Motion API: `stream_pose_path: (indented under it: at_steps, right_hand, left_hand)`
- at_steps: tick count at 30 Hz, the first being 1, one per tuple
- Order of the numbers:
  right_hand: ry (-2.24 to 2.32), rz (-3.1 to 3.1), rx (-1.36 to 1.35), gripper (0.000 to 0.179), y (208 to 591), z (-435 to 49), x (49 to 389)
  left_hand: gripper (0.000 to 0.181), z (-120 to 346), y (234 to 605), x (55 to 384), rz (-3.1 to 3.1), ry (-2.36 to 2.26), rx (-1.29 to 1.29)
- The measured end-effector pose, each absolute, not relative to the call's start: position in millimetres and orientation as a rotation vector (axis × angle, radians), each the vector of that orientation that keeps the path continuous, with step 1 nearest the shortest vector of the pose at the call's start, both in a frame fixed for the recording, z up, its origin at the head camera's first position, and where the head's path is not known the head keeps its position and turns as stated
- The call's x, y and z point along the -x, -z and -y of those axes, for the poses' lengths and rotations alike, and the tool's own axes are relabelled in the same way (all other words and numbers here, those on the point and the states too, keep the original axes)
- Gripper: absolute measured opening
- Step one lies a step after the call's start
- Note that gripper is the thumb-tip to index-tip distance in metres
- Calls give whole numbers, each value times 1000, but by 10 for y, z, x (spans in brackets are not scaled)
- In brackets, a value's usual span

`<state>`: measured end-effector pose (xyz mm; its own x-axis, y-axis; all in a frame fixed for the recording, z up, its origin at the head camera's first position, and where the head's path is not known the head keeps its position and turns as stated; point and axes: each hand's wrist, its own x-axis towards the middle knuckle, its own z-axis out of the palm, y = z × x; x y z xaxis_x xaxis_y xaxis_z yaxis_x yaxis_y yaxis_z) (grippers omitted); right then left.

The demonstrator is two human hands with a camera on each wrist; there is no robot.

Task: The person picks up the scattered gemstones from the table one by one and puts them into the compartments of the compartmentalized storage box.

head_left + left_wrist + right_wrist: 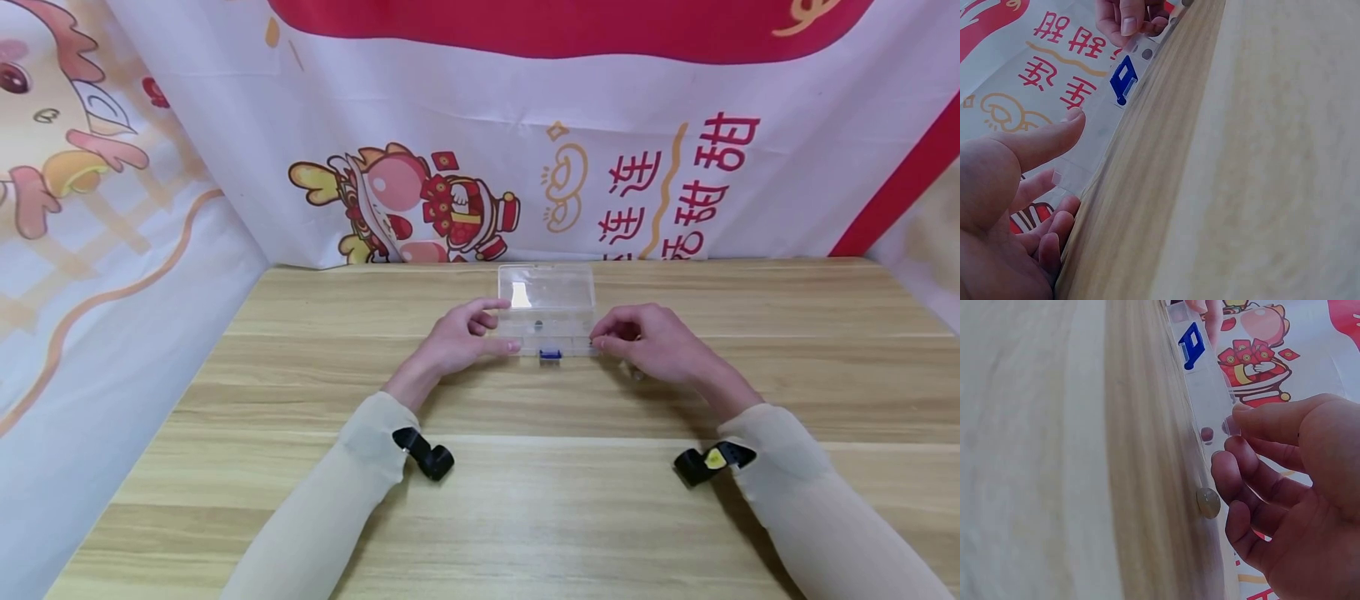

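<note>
A clear plastic compartment box [555,323] with a blue latch [551,355] stands at the back of the table, its lid [558,287] raised. My left hand [467,335] grips its left end, thumb along the front and fingers at the side and back. At the front right corner is my right hand [652,342], thumb and index finger close together. Round dark beads [1207,434] show through the wall just by these fingertips; whether the fingers pinch one is unclear. Another small bead [538,324] lies in a rear compartment. Below the right hand, a round translucent bead [1208,503] rests on the table.
The box stands on a wood-grain table [555,500], near a printed cloth [450,100] hanging along the back edge. More printed cloth [112,275] hangs at the left. Each sleeve carries a black wrist camera [431,458].
</note>
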<state>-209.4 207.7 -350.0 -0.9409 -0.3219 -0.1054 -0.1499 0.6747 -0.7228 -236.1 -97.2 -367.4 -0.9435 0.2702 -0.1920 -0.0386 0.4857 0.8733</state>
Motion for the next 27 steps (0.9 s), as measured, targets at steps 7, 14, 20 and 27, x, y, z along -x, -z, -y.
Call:
stream_pose_path:
  at_steps: [7, 14, 20, 27]
  right_hand:
    - [1114, -2678, 389, 18, 3507, -2069, 2096]
    - [1113, -2675, 387, 18, 3521, -2068, 2105]
    - [1105, -2695, 386, 17, 3540, -2056, 2112]
    - [1117, -2685, 382, 18, 3534, -2046, 2108]
  left_hand:
    - [73, 973, 3674, 2362, -2432, -1444, -189]
    - [73, 974, 3673, 2358, -2435, -1443, -199]
    - [72, 973, 3670, 2358, -2436, -1442, -203]
    - [73, 973, 3681, 2364, -2448, -1437, -215]
